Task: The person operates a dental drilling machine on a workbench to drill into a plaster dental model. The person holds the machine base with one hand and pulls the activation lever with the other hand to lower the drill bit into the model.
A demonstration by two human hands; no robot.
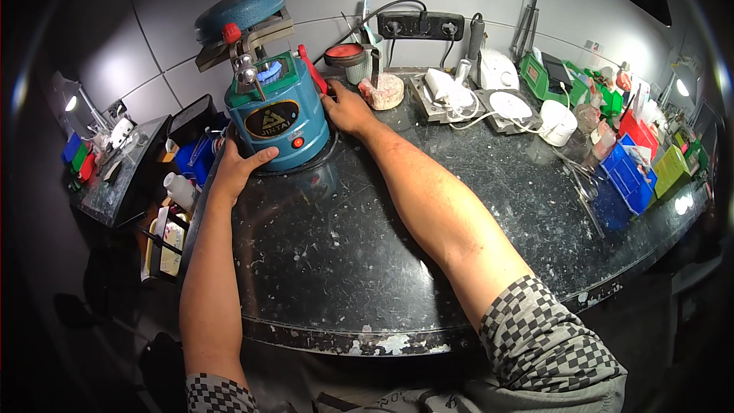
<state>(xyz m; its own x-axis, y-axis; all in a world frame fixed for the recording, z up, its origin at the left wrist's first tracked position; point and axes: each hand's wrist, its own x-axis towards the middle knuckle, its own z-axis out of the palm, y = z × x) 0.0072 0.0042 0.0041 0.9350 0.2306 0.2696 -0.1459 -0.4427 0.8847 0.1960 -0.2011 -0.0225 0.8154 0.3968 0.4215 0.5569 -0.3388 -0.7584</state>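
A blue vacuum forming machine [284,126] stands at the far left of the black bench. Its round top [239,14] is above a metal frame with a red knob [232,33], and a small blue dental model [270,72] sits on the green platform below. My left hand [243,167] wraps round the left side of the body, thumb across the front. At the opposite side, my right hand [348,111] has its fingers curled at the lower end of a red lever [312,70]; the fingertips are partly hidden.
Right of the machine are a pinkish-white plaster block [382,92], a cup with a red top [344,53] and white corded devices [508,107]. Metal tools [582,183] lie near a blue bin [628,176]. A black socket strip [420,25] is on the wall.
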